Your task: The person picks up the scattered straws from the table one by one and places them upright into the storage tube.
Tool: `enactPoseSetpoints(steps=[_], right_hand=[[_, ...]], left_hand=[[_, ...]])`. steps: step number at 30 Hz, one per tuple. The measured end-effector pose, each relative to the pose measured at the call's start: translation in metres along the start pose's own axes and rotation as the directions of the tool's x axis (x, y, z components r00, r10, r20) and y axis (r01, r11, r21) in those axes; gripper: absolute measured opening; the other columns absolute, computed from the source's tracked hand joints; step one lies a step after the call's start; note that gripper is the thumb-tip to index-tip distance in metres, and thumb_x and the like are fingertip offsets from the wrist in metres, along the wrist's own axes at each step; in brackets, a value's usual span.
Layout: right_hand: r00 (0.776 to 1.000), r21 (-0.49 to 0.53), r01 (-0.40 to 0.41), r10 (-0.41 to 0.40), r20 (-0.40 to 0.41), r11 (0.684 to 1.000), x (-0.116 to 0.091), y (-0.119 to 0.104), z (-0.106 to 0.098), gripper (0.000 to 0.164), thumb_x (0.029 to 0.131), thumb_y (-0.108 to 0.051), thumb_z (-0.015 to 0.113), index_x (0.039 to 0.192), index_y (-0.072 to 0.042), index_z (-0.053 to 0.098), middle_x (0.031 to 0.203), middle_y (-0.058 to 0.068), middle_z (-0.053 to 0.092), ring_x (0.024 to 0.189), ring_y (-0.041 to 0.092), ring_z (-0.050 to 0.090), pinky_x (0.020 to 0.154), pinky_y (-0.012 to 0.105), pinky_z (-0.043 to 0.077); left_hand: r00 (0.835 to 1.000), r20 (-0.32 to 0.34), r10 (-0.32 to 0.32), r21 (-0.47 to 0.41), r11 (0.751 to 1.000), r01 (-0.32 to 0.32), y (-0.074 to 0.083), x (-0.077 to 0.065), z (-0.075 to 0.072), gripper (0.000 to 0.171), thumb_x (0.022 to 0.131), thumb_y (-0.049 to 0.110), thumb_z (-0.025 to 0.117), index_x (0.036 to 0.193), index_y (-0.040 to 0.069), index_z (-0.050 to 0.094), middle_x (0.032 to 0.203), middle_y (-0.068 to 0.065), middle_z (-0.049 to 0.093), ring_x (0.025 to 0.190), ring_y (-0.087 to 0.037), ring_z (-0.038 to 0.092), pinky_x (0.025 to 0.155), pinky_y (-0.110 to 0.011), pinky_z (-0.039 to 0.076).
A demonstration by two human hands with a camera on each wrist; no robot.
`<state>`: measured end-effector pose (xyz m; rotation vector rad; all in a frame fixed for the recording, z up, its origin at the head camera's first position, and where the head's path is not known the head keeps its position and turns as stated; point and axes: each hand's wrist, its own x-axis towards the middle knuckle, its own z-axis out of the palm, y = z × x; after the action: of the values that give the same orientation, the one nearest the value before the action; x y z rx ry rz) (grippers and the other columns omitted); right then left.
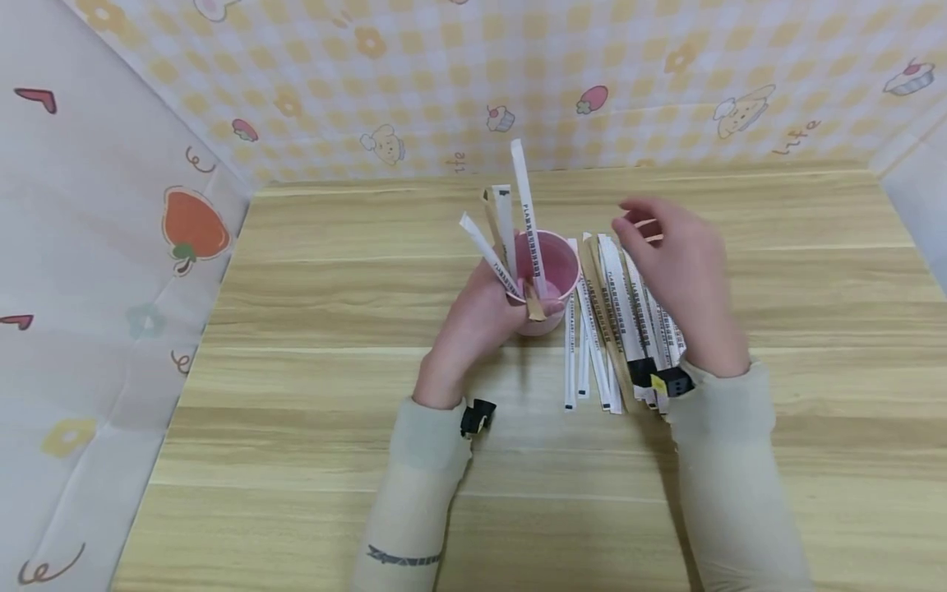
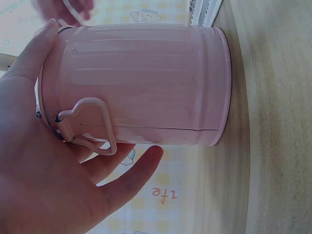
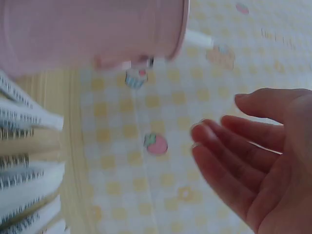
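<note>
A small pink metal bucket [image 1: 560,256] stands on the table, with a wire handle [image 2: 109,122] on its side in the left wrist view. My left hand [image 1: 481,312] grips it near the rim, thumb at the top edge and fingers around the side. Several paper-wrapped straws, such as a white straw [image 1: 526,201] and a brown straw [image 1: 491,210], lean out of the bucket. My right hand [image 1: 684,263] hovers over the far end of a row of wrapped straws [image 1: 592,329]. In the right wrist view its fingers [image 3: 229,156] are loosely bent, holding nothing.
The straws lie side by side just right of the bucket, mostly white with a brown one [image 1: 608,329] among them. A patterned cloth backdrop [image 1: 444,99] rises behind the wood-grain table [image 1: 311,395], and another white patterned sheet [image 1: 96,271] stands at the left.
</note>
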<state>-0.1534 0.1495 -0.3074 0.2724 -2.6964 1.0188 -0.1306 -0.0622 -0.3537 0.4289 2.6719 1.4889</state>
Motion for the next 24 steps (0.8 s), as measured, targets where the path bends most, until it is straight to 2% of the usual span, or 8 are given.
enactPoseSetpoints(steps=[4,7,9,13,18,24], right_hand=[[0.989,-0.042,-0.101,0.105,0.102,0.994,0.002,0.017,-0.006,0.041,0.09,-0.036,0.05,0.12,-0.009,0.054,0.106,0.011,0.061,0.093,0.028,0.058,0.074,0.043,0.048],[0.967,-0.076,-0.156,0.168,0.19,0.985,0.003,0.03,-0.008,0.047,0.09,-0.039,0.047,0.125,-0.008,0.05,0.109,0.014,0.058,0.096,0.031,0.056,0.074,0.046,0.046],[0.948,-0.094,-0.182,0.2,0.246,0.979,0.003,0.039,-0.009,0.052,0.09,-0.041,0.046,0.127,-0.006,0.046,0.112,0.017,0.056,0.098,0.034,0.054,0.076,0.048,0.044],[0.897,-0.129,-0.248,0.278,0.345,0.96,0.002,0.056,-0.013,0.061,0.089,-0.048,0.043,0.129,-0.002,0.042,0.117,0.023,0.051,0.102,0.039,0.049,0.078,0.053,0.039],[0.828,-0.178,-0.336,0.38,0.413,0.925,0.0,0.076,-0.016,0.066,0.088,-0.052,0.043,0.126,0.002,0.042,0.114,0.024,0.051,0.097,0.036,0.05,0.076,0.052,0.039],[0.765,-0.214,-0.412,0.464,0.447,0.886,-0.005,0.094,-0.014,0.053,0.087,-0.046,0.05,0.113,-0.001,0.054,0.094,0.016,0.059,0.083,0.029,0.053,0.066,0.04,0.041]], left_hand=[[1.0,0.02,-0.008,-0.031,0.999,0.008,0.0,0.001,0.0,0.065,0.073,0.03,0.073,0.127,0.017,0.04,0.115,0.001,0.052,0.103,-0.01,0.051,0.089,-0.025,0.04],[1.0,0.026,0.001,-0.058,0.998,0.0,0.0,0.002,0.001,0.069,0.069,0.035,0.075,0.126,0.017,0.041,0.114,0.001,0.053,0.101,-0.009,0.051,0.088,-0.024,0.041],[1.0,0.021,0.001,-0.041,0.999,0.0,-0.001,0.002,0.001,0.068,0.071,0.035,0.074,0.127,0.016,0.041,0.114,0.001,0.052,0.101,-0.009,0.051,0.088,-0.024,0.041],[1.0,0.017,-0.003,-0.024,1.0,0.003,-0.001,0.002,0.001,0.066,0.074,0.031,0.072,0.129,0.017,0.039,0.116,0.002,0.051,0.104,-0.009,0.05,0.089,-0.025,0.04],[1.0,0.01,-0.019,0.002,1.0,0.019,0.0,0.001,0.002,0.062,0.079,0.018,0.067,0.132,0.018,0.036,0.12,0.0,0.049,0.109,-0.012,0.049,0.091,-0.027,0.039],[0.999,0.004,-0.036,0.026,0.999,0.036,0.001,0.0,0.002,0.07,0.079,0.013,0.066,0.137,0.02,0.028,0.124,-0.001,0.046,0.112,-0.016,0.047,0.093,-0.028,0.038]])
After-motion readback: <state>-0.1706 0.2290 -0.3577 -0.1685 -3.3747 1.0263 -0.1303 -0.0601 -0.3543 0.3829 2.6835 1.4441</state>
